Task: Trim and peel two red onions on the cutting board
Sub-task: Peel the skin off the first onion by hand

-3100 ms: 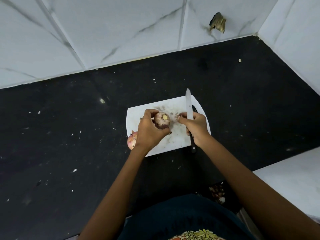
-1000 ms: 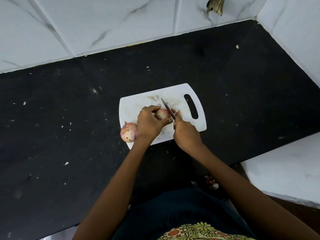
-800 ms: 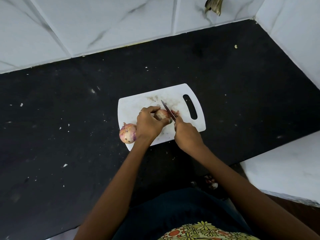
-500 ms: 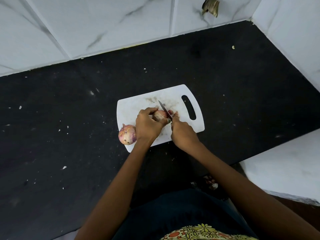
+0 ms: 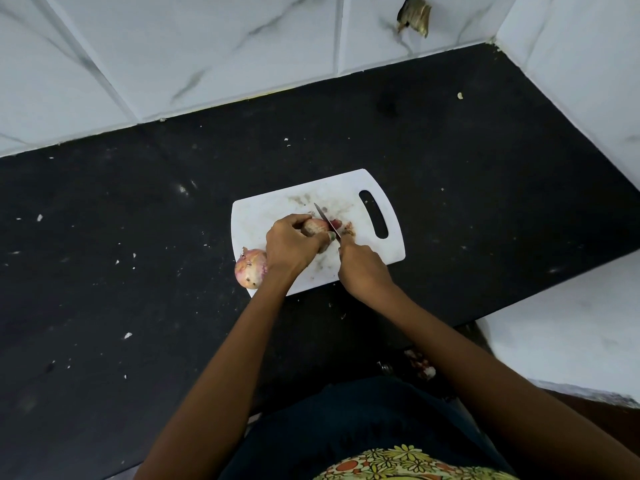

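A white cutting board (image 5: 270,211) with a handle slot lies on the black counter. My left hand (image 5: 292,245) grips a red onion (image 5: 316,226) down on the board. My right hand (image 5: 362,268) holds a knife (image 5: 323,218) whose blade stands on the onion's right end, where reddish trimmings (image 5: 344,228) lie. A second red onion (image 5: 250,268), in its skin, sits at the board's left front corner, partly behind my left wrist.
The black counter (image 5: 138,254) is speckled with small bits of peel. White marble tiles (image 5: 207,46) rise behind and at the right. A lower white surface (image 5: 571,334) sits at the right front. A dark chip marks the back wall (image 5: 414,13).
Three seconds ago I held the onion up with the knife pointing away. Since then the onion went down on the board and the blade came onto its right end, hardly moving in the last second.
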The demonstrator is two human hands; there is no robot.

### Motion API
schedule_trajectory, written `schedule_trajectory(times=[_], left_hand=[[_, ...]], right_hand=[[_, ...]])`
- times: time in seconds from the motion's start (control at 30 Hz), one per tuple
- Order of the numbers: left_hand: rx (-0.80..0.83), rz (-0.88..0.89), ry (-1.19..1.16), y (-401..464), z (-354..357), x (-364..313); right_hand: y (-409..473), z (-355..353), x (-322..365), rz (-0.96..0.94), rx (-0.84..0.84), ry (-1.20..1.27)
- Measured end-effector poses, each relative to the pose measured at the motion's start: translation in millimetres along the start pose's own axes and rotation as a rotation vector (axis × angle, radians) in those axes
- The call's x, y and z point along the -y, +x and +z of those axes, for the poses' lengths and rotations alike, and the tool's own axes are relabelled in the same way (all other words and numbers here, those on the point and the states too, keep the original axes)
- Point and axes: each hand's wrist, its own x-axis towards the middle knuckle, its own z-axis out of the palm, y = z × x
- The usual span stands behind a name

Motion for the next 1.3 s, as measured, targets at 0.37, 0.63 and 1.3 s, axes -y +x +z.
schedule_trajectory(times=[0.37, 0.63, 1.3], left_hand=[[0.022, 0.125, 0.045, -14, 2, 11], [0.008, 0.149, 0.165, -3, -10, 11], [-0.101, 0.05, 0.1, 6, -11, -4]], right_hand=[[-3, -9, 1, 0.044, 0.117, 0.048], [7, -13, 13, 0.044, 0.118, 0.053], [18, -3, 28, 0.083, 0.052, 0.112]])
